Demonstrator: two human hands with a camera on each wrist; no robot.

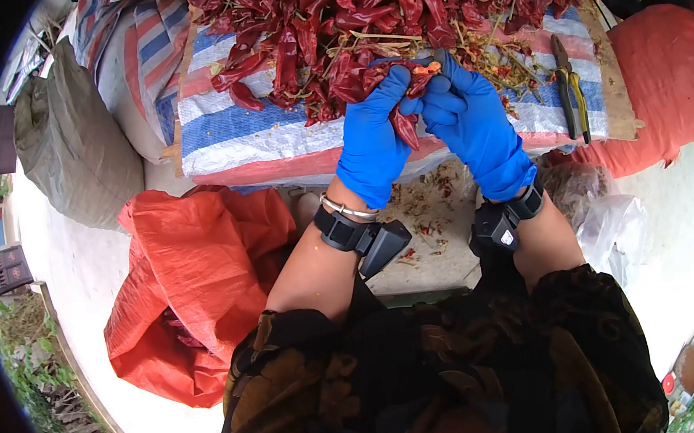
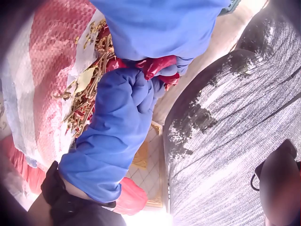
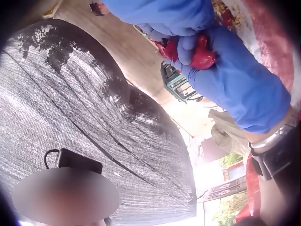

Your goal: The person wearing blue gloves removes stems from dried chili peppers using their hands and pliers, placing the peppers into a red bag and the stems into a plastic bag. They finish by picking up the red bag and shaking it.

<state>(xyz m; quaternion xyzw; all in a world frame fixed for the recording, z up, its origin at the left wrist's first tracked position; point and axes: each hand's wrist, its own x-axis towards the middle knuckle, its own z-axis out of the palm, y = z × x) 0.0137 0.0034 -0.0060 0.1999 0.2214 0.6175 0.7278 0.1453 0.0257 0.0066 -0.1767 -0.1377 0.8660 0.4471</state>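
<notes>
Both hands wear blue gloves and meet at the front of a pile of dried red chili peppers (image 1: 343, 14). My left hand (image 1: 375, 142) pinches a wrinkled dried chili pepper (image 1: 420, 84), and its torn end shows orange. Close against it, my right hand (image 1: 468, 119) has its fingers curled at that same pepper. A red pepper tip (image 1: 405, 128) hangs below, between the hands. In the left wrist view, red pepper (image 2: 157, 66) shows between the gloves. The right wrist view has a glossy red pepper (image 3: 203, 54) against the left hand's fingers.
The peppers lie on a striped woven sheet (image 1: 255, 146) over a board. Pliers-like cutters (image 1: 566, 88) with yellow-and-black handles lie at the right. Loose stems and seeds (image 1: 509, 64) spread nearby. An open red sack (image 1: 200, 266) stands lower left, a full red one (image 1: 675, 80) at right.
</notes>
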